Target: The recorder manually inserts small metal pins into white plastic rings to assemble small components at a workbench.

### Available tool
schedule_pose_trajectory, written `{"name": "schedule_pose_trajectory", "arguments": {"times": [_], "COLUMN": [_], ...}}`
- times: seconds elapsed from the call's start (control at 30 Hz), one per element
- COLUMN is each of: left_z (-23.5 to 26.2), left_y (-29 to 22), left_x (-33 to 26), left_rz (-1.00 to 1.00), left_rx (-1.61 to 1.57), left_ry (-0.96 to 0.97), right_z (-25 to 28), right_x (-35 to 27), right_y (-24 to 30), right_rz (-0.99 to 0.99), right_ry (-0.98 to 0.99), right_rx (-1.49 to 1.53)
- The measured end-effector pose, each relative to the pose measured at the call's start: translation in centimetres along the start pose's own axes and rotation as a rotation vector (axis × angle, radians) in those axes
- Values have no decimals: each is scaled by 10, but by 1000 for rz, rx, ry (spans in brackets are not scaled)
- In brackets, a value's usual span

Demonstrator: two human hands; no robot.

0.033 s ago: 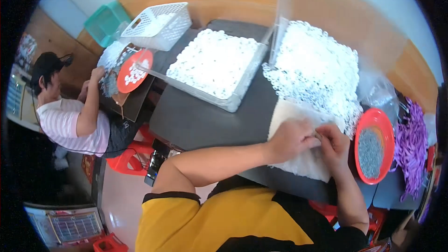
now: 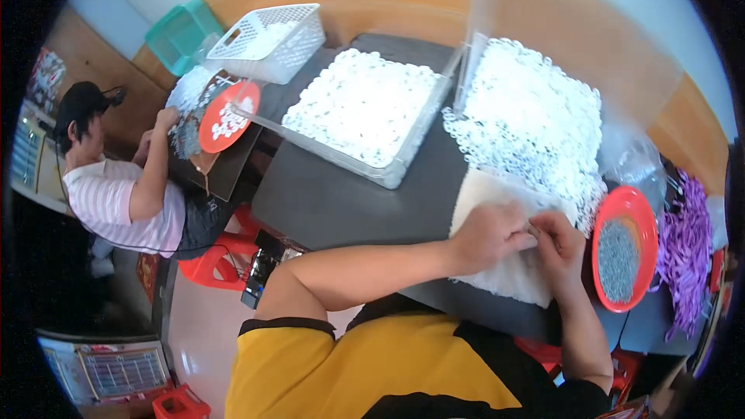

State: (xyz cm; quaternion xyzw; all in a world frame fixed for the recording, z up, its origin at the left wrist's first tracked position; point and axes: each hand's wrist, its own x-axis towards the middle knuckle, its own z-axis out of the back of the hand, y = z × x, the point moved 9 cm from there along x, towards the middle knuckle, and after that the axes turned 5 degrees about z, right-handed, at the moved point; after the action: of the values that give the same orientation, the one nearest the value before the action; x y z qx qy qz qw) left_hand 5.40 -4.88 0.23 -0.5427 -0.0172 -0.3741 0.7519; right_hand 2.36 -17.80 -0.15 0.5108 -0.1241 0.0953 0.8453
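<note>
Over a white cloth (image 2: 497, 268) on the dark table, my left hand (image 2: 490, 237) and my right hand (image 2: 560, 247) meet with thumbs and fingertips pinched together. Something small seems to sit between the fingertips, too small and covered to name. Just beyond the cloth spreads a heap of small white ring-like pieces (image 2: 531, 116). To the right of my right hand stands a red plastic dish (image 2: 650, 252) holding many small grey metal pieces (image 2: 618, 262).
Left of the heap is a clear tray (image 2: 341, 164) full of white pieces. Purple straps (image 2: 685, 252) and a clear plastic bag (image 2: 638, 159) lie at right. Far left, another person (image 2: 128, 194) works beside an orange plate (image 2: 208, 133), a white basket (image 2: 291, 58) and a green bin (image 2: 182, 35).
The whole view has shifted very slightly. My hands stay pinched together over the cloth, with hardly any visible movement.
</note>
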Motion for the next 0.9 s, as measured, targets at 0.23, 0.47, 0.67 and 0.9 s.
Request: {"name": "schedule_pose_trajectory", "arguments": {"times": [0.23, 0.47, 0.67, 0.9], "left_z": [3, 7, 11, 5], "left_y": [4, 10, 3, -3], "left_x": [-1, -1, -3, -2], "left_rz": [20, 45, 43, 21], "left_rx": [-139, -182, -172, -168], "left_ry": [-64, -107, -123, -102], "right_z": [3, 5, 14, 28], "right_x": [-4, -2, -4, -11], "right_y": [-4, 6, 11, 14], "right_rz": [-127, -71, -16, 42], "right_ry": [12, -19, 0, -71], "right_rx": [107, 70, 141, 64]}}
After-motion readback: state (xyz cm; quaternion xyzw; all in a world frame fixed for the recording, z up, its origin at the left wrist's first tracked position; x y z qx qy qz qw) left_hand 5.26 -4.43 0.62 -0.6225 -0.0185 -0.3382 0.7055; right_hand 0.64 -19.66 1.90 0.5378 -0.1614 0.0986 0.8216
